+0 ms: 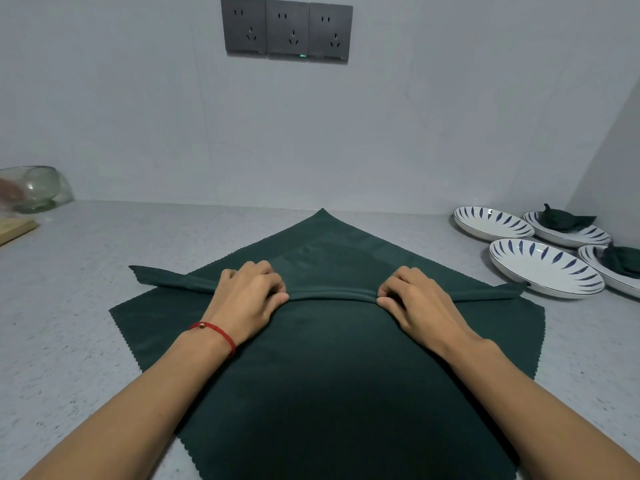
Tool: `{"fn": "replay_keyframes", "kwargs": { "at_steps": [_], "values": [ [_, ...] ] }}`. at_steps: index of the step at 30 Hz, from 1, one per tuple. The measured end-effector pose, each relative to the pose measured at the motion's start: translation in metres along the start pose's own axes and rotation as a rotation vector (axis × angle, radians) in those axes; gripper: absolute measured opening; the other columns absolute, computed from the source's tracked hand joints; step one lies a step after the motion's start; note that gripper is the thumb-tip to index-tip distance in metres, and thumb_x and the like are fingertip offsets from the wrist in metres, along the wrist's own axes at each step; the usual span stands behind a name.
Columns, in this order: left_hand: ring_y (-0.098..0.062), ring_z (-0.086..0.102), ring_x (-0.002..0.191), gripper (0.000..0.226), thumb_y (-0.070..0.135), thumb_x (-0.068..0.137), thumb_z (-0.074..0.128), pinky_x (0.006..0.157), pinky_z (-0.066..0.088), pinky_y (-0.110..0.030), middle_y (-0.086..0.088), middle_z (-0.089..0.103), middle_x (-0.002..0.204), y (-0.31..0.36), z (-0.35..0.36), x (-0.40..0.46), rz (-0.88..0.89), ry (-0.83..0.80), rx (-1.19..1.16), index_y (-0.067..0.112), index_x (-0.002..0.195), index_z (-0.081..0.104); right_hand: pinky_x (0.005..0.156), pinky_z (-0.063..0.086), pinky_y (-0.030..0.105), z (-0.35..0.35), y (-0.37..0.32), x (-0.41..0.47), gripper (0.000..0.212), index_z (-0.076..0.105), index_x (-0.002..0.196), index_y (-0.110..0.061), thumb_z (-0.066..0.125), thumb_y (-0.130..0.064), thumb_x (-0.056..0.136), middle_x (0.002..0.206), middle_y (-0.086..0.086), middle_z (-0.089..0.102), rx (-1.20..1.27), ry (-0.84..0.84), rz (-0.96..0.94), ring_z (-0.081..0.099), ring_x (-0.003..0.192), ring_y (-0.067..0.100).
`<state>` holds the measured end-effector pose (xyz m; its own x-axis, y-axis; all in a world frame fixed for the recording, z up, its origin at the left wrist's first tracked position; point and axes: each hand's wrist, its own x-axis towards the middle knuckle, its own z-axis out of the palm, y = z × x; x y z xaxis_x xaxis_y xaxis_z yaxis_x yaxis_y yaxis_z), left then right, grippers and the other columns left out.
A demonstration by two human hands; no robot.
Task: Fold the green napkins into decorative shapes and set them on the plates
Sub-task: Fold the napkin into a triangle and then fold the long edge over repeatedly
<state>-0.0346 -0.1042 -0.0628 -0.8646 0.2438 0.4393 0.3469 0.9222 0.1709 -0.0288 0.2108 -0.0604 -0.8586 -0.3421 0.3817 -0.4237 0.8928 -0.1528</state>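
A: Where was the napkin?

B: Big dark green cloth napkin [329,368] lay spread flat on the grey speckled desk [86,271], one corner pointing at the wall. A narrow rolled band [332,294] ran across it, ends tapering out to both sides.

A: Hands?

B: Left hand [251,291] and right hand [410,297] both had fingers curled on that band, one at each end of its middle stretch. Spaced apart, I'd guess, to keep the roll even and tight along its length.

A: Why on the diagonal?

B: Probably so the roll tapers to points, good for a decorative shape. Judgement only.

A: Counts?

B: One napkin in work. Four white shallow plates with blue leaf strokes at far right: two bare, rear-left one [493,225] and front-left one [543,270]; two, rear-right [585,237] and front-right [588,256], each carrying a folded green napkin, [562,218] and [621,259]. So roughly half done.

A: Anything else?

B: Three grey wall sockets [286,29], one clear glass bowl [33,188] far left, one wooden board corner [15,228], one red string bracelet [216,332] on the left wrist.
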Motion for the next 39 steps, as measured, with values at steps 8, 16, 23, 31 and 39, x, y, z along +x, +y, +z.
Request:
{"fn": "replay_keyframes", "kwargs": {
  "at_steps": [8, 16, 23, 31, 39],
  "values": [
    [-0.016, 0.051, 0.088, 0.016, 0.025, 0.099, 0.053, 0.078, 0.031, -0.033, 0.011, 0.056, 0.081, 0.002, 0.005, 0.014, -0.084, -0.012, 0.057, 0.027, 0.084, 0.059, 0.073, 0.043, 0.035, 0.000, -0.005, 0.011, 0.012, 0.055, 0.093, -0.027, 0.049, -0.031, 0.102, 0.088, -0.009, 0.057, -0.038, -0.001, 0.072, 0.052, 0.088, 0.019],
    [-0.011, 0.049, 0.088, 0.013, 0.039, 0.096, 0.060, 0.085, 0.031, -0.033, 0.015, 0.052, 0.090, -0.006, 0.007, 0.003, -0.006, 0.034, -0.017, 0.031, 0.086, 0.064, 0.076, 0.047, 0.033, 0.000, -0.001, 0.004, 0.013, 0.065, 0.099, -0.029, 0.055, -0.037, 0.100, 0.101, -0.015, 0.054, 0.000, 0.014, 0.017, 0.049, 0.097, 0.011],
    [-0.018, 0.051, 0.092, 0.017, 0.032, 0.098, 0.058, 0.075, 0.026, -0.031, 0.012, 0.049, 0.081, -0.004, 0.004, 0.020, -0.035, -0.019, 0.037, 0.025, 0.087, 0.068, 0.076, 0.043, 0.036, 0.002, -0.003, 0.020, 0.013, 0.059, 0.093, -0.027, 0.051, -0.030, 0.102, 0.089, -0.010, 0.057, -0.003, -0.015, 0.088, 0.052, 0.090, 0.020],
    [-0.016, 0.048, 0.092, 0.012, 0.038, 0.097, 0.058, 0.081, 0.031, -0.033, 0.011, 0.056, 0.088, -0.003, 0.003, 0.017, -0.078, 0.000, 0.026, 0.030, 0.088, 0.059, 0.078, 0.048, 0.036, 0.001, -0.002, 0.015, 0.015, 0.062, 0.098, -0.030, 0.050, -0.037, 0.101, 0.098, -0.013, 0.055, -0.062, -0.025, 0.026, 0.052, 0.094, 0.015],
    [-0.018, 0.050, 0.097, 0.014, 0.022, 0.096, 0.058, 0.077, 0.029, -0.032, 0.010, 0.053, 0.093, -0.005, 0.005, 0.025, -0.107, -0.038, 0.050, 0.026, 0.087, 0.068, 0.075, 0.046, 0.039, 0.001, -0.003, 0.034, 0.014, 0.056, 0.092, -0.024, 0.048, -0.025, 0.103, 0.087, -0.007, 0.057, -0.086, -0.062, 0.094, 0.051, 0.086, 0.022]
  ]
}}
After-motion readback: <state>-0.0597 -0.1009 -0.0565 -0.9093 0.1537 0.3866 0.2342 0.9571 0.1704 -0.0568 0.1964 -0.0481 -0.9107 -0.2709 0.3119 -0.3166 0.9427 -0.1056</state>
